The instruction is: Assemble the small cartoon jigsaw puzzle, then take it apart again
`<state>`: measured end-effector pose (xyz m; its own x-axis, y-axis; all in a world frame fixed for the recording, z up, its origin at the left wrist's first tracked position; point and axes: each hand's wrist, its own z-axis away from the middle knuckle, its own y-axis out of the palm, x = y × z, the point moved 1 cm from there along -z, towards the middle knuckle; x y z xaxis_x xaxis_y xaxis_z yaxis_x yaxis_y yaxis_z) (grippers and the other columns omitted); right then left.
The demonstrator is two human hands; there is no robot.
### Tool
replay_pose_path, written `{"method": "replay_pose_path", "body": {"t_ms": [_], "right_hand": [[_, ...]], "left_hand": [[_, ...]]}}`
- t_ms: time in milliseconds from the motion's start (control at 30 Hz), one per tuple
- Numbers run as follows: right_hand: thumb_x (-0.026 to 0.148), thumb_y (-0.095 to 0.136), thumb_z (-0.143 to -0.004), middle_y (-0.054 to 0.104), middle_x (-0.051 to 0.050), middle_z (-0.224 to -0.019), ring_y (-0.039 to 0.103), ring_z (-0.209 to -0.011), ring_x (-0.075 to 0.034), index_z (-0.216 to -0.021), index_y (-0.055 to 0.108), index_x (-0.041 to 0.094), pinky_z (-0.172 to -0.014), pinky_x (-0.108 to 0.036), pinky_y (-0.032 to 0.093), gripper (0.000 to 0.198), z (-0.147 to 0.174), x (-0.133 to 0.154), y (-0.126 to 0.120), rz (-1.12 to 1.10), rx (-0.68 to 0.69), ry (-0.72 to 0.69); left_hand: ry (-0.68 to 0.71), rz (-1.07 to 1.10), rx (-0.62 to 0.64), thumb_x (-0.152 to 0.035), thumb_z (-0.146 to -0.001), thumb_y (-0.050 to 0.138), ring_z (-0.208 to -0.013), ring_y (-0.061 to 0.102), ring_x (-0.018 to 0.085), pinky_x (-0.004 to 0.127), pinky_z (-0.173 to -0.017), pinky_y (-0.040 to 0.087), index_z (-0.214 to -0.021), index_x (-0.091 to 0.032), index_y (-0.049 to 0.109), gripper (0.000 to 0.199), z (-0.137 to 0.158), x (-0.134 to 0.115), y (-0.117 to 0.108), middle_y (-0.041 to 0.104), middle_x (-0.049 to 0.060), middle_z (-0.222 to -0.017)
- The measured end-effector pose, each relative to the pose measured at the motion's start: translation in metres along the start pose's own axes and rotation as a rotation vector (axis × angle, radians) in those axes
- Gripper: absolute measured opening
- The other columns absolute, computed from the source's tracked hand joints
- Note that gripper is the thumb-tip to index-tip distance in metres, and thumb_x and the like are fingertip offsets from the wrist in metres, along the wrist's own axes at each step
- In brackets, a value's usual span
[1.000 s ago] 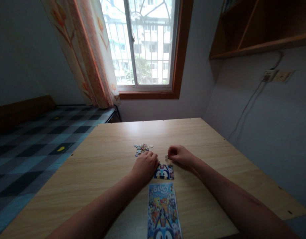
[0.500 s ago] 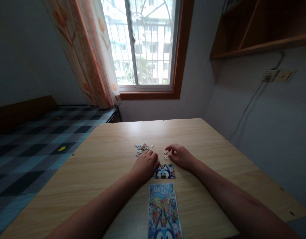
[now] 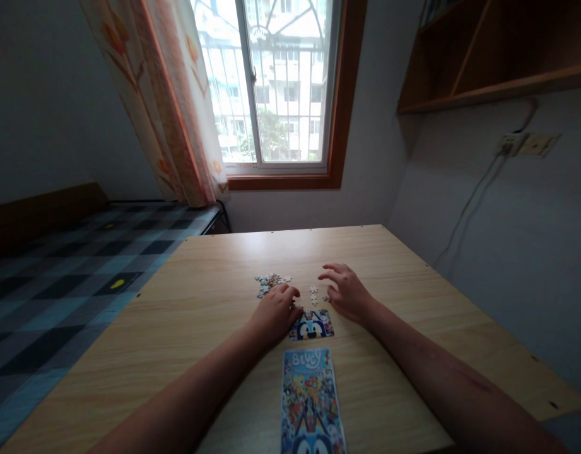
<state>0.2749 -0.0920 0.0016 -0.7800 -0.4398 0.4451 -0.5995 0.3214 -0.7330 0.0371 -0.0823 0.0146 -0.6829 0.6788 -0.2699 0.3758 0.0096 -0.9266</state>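
My left hand (image 3: pixel 277 310) rests on the table between the heap of loose jigsaw pieces (image 3: pixel 270 284) and a partly assembled jigsaw (image 3: pixel 311 325). Its thumb lies at the jigsaw's upper left edge, apart from the curved fingers, and small pieces show in the gap. To the right, my right hand (image 3: pixel 347 292) is open, its fingers raised and spread over the table. A single jigsaw piece (image 3: pixel 326 298) lies beside its thumb. Between the two hands, several pale pieces (image 3: pixel 313 295) sit above the jigsaw, which shows a blue cartoon dog's face.
A printed picture sheet (image 3: pixel 311 397) marked "Bluey" lies below the jigsaw on the wooden table (image 3: pixel 214 284). A bed with a checked cover (image 3: pixel 77 277) stands at the left. Beyond the table are a window (image 3: pixel 281 94) and a curtain (image 3: pixel 162 101); a shelf (image 3: pixel 489 82) hangs at the right.
My right hand has drawn back slightly to the right and its fingers have lifted and spread. A piece now shows beside its thumb. My left hand has barely moved.
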Motion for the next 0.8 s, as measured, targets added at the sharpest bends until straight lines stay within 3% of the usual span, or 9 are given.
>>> {"method": "replay_pose_path", "body": {"t_ms": [200, 433, 567, 667, 800], "right_hand": [[-0.002, 0.054, -0.072, 0.067, -0.008, -0.120, 0.054, -0.122, -0.025, -0.091, 0.075, 0.020, -0.110, -0.044, 0.039, 0.037, -0.002, -0.011, -0.002, 0.004, -0.016, -0.028], [0.001, 0.057, -0.078, 0.070, -0.004, -0.106, 0.060, -0.105, -0.020, -0.086, 0.075, 0.023, -0.101, -0.037, 0.045, 0.029, 0.006, 0.008, 0.001, -0.116, 0.090, -0.213], [0.000, 0.057, -0.075, 0.071, -0.003, -0.096, 0.060, -0.097, -0.019, -0.081, 0.073, 0.022, -0.097, -0.035, 0.046, 0.028, 0.005, 0.013, -0.003, -0.117, 0.136, -0.231], [-0.004, 0.053, -0.068, 0.070, -0.003, -0.086, 0.059, -0.092, -0.019, -0.073, 0.071, 0.020, -0.092, -0.033, 0.045, 0.031, 0.005, 0.010, -0.005, -0.090, 0.132, -0.194], [-0.004, 0.051, -0.066, 0.070, -0.002, -0.082, 0.059, -0.089, -0.019, -0.069, 0.071, 0.021, -0.090, -0.032, 0.045, 0.032, 0.004, 0.007, -0.005, -0.081, 0.156, -0.183]], "left_hand": [[0.045, 0.055, -0.013, -0.020, -0.089, 0.066, -0.097, 0.063, 0.023, 0.036, -0.091, 0.050, -0.100, -0.018, 0.067, 0.012, 0.000, 0.000, 0.000, 0.065, 0.007, -0.102], [0.085, 0.094, -0.026, -0.021, -0.089, 0.067, -0.096, 0.062, 0.022, 0.035, -0.091, 0.051, -0.092, -0.018, 0.068, 0.005, -0.001, 0.001, -0.001, 0.065, 0.008, -0.102], [0.132, 0.098, -0.023, -0.018, -0.090, 0.064, -0.097, 0.063, 0.021, 0.034, -0.091, 0.051, -0.090, -0.018, 0.068, 0.005, -0.002, 0.001, 0.001, 0.067, 0.008, -0.101], [0.162, 0.099, -0.026, -0.019, -0.092, 0.062, -0.103, 0.063, 0.022, 0.035, -0.096, 0.051, -0.097, -0.018, 0.069, 0.009, -0.002, 0.003, 0.002, 0.068, 0.008, -0.107], [0.116, 0.069, -0.053, -0.019, -0.090, 0.065, -0.121, 0.058, 0.025, 0.040, -0.108, 0.046, -0.120, -0.016, 0.064, 0.030, -0.001, 0.004, 0.005, 0.065, 0.011, -0.127]]}}
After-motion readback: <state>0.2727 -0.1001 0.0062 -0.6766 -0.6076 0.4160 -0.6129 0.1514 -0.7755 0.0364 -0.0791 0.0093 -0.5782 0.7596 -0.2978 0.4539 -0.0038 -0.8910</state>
